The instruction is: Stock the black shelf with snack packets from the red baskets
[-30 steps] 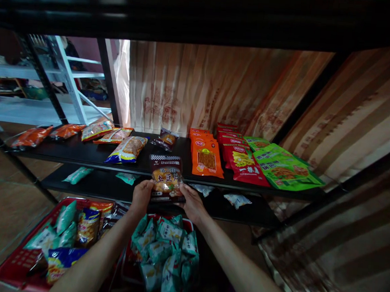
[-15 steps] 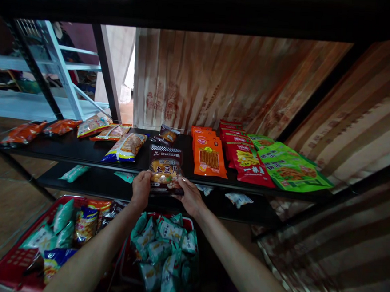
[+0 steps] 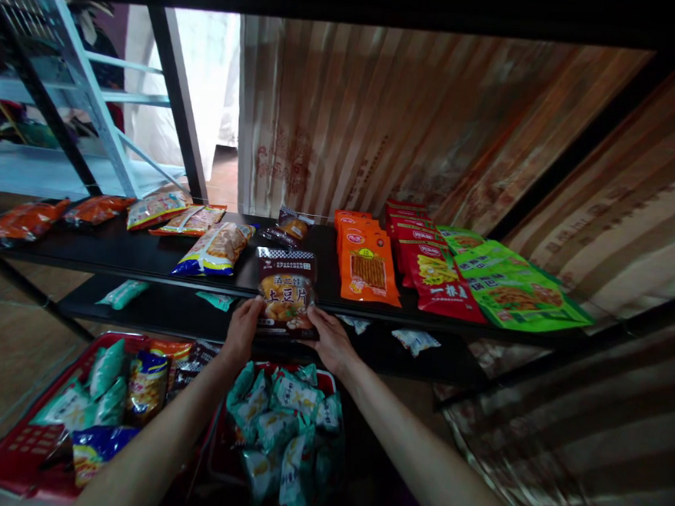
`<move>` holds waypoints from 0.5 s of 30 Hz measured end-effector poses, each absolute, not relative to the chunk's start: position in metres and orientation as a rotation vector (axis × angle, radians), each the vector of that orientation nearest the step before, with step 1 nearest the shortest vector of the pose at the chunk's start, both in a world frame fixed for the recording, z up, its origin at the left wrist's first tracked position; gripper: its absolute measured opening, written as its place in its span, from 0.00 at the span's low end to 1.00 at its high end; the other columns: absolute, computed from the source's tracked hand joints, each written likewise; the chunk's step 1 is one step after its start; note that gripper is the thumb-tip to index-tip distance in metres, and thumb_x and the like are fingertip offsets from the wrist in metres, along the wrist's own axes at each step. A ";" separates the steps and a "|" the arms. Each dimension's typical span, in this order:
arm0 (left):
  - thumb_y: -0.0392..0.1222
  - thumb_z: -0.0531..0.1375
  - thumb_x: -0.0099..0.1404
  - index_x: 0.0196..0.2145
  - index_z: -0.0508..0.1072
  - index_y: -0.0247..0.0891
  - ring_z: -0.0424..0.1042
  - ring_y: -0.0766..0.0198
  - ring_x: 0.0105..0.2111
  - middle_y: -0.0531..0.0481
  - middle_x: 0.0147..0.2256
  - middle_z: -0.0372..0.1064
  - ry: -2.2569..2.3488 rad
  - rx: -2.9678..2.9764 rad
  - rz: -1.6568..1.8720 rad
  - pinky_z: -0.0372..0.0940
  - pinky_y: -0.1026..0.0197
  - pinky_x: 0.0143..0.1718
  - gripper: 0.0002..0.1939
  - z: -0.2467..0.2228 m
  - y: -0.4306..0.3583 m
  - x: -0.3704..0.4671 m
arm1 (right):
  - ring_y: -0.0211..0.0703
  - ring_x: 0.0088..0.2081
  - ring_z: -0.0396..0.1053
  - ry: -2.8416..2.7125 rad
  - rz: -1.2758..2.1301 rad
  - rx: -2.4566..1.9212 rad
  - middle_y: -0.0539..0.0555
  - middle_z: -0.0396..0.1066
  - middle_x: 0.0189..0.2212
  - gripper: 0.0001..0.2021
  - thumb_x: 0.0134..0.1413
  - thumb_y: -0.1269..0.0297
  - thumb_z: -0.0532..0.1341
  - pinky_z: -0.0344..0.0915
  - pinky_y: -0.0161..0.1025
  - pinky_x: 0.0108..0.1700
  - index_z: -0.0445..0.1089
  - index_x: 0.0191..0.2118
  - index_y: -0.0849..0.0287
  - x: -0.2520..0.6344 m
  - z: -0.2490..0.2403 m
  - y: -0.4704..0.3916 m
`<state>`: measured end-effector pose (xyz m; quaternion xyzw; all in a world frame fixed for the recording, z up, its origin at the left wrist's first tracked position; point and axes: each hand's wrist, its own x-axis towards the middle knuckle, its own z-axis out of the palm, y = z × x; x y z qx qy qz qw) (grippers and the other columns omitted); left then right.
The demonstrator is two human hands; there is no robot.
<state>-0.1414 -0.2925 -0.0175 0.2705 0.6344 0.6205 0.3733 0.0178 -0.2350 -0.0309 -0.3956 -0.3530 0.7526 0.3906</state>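
Between my two hands is a dark brown bag of potato chips (image 3: 286,292), its printed front facing me, held at the front edge of the upper black shelf (image 3: 140,258). My left hand (image 3: 245,324) grips the bag's left side and my right hand (image 3: 327,335) its right side, both closed on it near the lower corners. Just behind it on the shelf lie other small brown snack bags (image 3: 289,228). To the right are orange snack packets (image 3: 365,263); to the left is a white, blue and yellow snack bag (image 3: 215,249).
Red packets (image 3: 433,271) and green packets (image 3: 517,289) overlap on the shelf's right; orange bags (image 3: 24,222) lie far left. Below, a red basket (image 3: 11,461) holds mixed snacks, and another is full of teal packets (image 3: 279,430). The lower shelf (image 3: 165,309) carries a few small packets.
The view has shifted slightly, with the shelf's ends appearing farther out to each side. Both hands keep hold of the brown chip bag in nearly the same spot at the shelf edge.
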 end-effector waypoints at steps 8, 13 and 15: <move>0.63 0.62 0.47 0.32 0.73 0.35 0.72 0.59 0.33 0.48 0.30 0.74 1.434 0.581 1.529 0.66 0.59 0.36 0.26 -0.020 -0.288 -0.143 | 0.44 0.31 0.75 -0.876 1.929 -1.050 0.52 0.77 0.28 0.14 0.42 0.55 0.70 0.73 0.42 0.32 0.73 0.33 0.57 0.014 -0.030 -0.233; 0.60 0.65 0.44 0.32 0.74 0.35 0.72 0.60 0.31 0.49 0.29 0.74 1.462 0.502 1.549 0.66 0.59 0.34 0.25 -0.017 -0.286 -0.144 | 0.42 0.30 0.75 -0.890 1.945 -1.029 0.53 0.77 0.30 0.14 0.45 0.55 0.69 0.73 0.41 0.32 0.73 0.34 0.59 0.017 -0.031 -0.232; 0.61 0.65 0.44 0.31 0.74 0.35 0.72 0.59 0.30 0.48 0.28 0.74 1.503 0.501 1.573 0.66 0.59 0.33 0.25 -0.017 -0.285 -0.147 | 0.40 0.28 0.74 -1.009 1.971 -1.015 0.54 0.77 0.30 0.15 0.46 0.53 0.68 0.73 0.38 0.31 0.73 0.34 0.60 0.022 -0.030 -0.228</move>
